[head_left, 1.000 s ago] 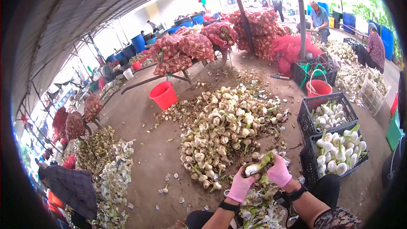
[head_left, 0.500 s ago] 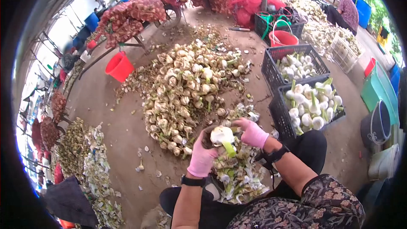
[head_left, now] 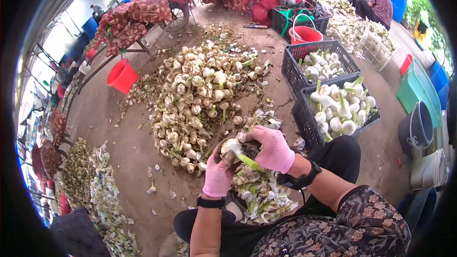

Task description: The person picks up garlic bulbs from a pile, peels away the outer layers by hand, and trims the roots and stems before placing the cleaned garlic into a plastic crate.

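My left hand (head_left: 219,173), in a pink glove with dirty fingertips, is closed around a garlic bulb (head_left: 232,146). The bulb is white, and its green stem points down and to the right. My right hand (head_left: 273,150), gloved in pink too, has its fingers curled against the bulb's right side; what they pinch is hidden. Beyond both hands spreads a large heap of unpeeled garlic (head_left: 190,100). Below them, between my knees, lies a pile of peeled skins and leaves (head_left: 259,192).
Two black crates (head_left: 304,126) of cleaned garlic stand to the right. Red buckets (head_left: 123,75) sit at left and behind the crates. A knife (head_left: 255,26) lies on the floor. Red net sacks (head_left: 147,12) load a cart. A person (head_left: 378,4) sits at the far right.
My right hand has come in from the right and down against the bulb. The bulb has tilted, its stem now pointing more to the right. The whole view has shifted slightly.
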A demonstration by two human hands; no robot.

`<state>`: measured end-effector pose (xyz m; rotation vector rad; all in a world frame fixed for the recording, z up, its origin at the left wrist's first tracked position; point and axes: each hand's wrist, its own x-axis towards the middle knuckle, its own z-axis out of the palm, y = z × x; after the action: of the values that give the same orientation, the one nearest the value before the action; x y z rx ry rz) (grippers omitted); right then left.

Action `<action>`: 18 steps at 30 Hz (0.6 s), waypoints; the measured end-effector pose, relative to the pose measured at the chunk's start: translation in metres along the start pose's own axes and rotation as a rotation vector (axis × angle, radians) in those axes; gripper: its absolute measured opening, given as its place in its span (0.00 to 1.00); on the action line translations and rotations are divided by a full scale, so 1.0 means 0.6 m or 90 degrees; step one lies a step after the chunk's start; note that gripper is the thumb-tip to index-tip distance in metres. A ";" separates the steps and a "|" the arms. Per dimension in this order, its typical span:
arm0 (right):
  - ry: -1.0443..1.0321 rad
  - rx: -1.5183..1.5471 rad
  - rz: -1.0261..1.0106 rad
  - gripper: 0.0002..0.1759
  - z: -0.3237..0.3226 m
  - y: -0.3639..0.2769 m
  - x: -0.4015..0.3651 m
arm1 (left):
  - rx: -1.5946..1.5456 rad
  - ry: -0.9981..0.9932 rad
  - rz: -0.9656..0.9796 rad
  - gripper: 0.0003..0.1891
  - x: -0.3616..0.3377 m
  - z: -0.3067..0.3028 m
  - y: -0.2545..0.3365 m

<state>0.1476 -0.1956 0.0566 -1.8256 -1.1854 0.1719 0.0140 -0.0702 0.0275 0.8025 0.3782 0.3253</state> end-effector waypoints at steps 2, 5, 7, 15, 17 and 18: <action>-0.011 0.002 -0.013 0.17 0.004 0.008 0.005 | -0.004 0.008 -0.016 0.25 -0.002 0.004 0.007; -0.015 0.006 -0.036 0.17 0.010 0.019 0.019 | -0.038 0.000 -0.068 0.23 -0.003 -0.014 0.004; -0.006 0.005 -0.045 0.17 0.012 0.027 0.027 | -0.068 -0.019 -0.104 0.23 0.000 -0.026 -0.003; -0.438 -0.322 0.168 0.14 0.092 0.175 0.004 | 0.025 -0.066 -0.100 0.32 -0.022 -0.025 -0.014; -0.566 -0.381 0.176 0.19 0.099 0.220 -0.034 | -0.013 -0.085 -0.062 0.41 -0.013 -0.033 -0.014; -0.532 -0.329 0.183 0.23 0.080 0.198 -0.043 | -0.005 -0.050 -0.083 0.46 -0.015 -0.014 0.006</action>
<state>0.1853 -0.1992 -0.0683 -2.4847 -1.6155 0.9390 0.0018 -0.0666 0.0266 0.7761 0.3531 0.1728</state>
